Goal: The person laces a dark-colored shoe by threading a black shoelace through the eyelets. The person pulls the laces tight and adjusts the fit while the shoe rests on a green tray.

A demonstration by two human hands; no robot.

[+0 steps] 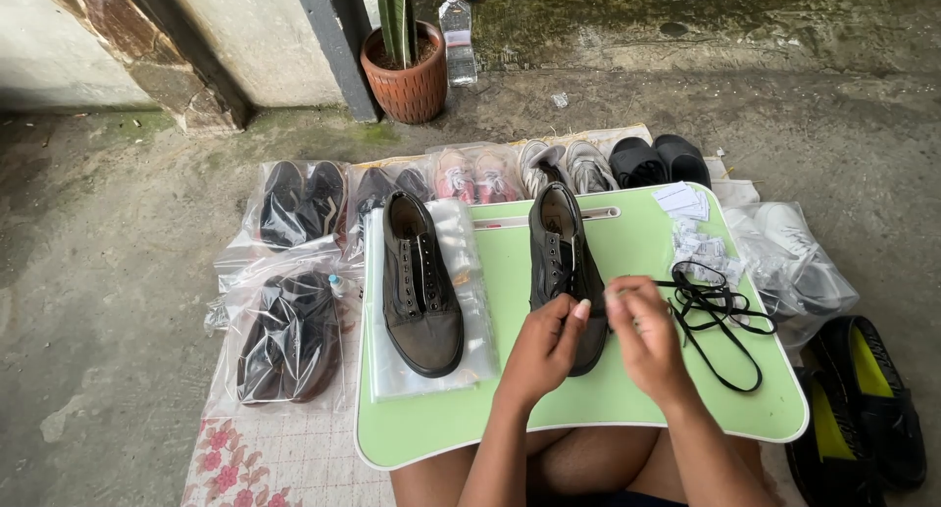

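On the concrete floor [118,301] lies a mat [284,448] with flowers, and over the person's knees stands a green lap table [627,409], the largest thing close to the hands. Behind its far edge a row of shoes is set, several pairs in clear bags [294,208], and further away a clay plant pot [407,80] and a water bottle [458,36]. Near the left edge of the table one dark shoe [420,286] rests on a clear plastic bag [470,301]; its lace seems already in place. At the middle of the table stands the second dark shoe [561,252], toe toward the person. Close to the right edge a loose black lace [720,316] lies in loops, and at the far right corner some small paper packets [696,242].

Left hand [549,345] is closed narrow, fingers pinching at the side of the second shoe near its eyelets. Right hand [642,340] is also pinched, holding one end of the loose lace. I judge that one shoe is finished and the second is only begun: most of the lace is still outside the shoe
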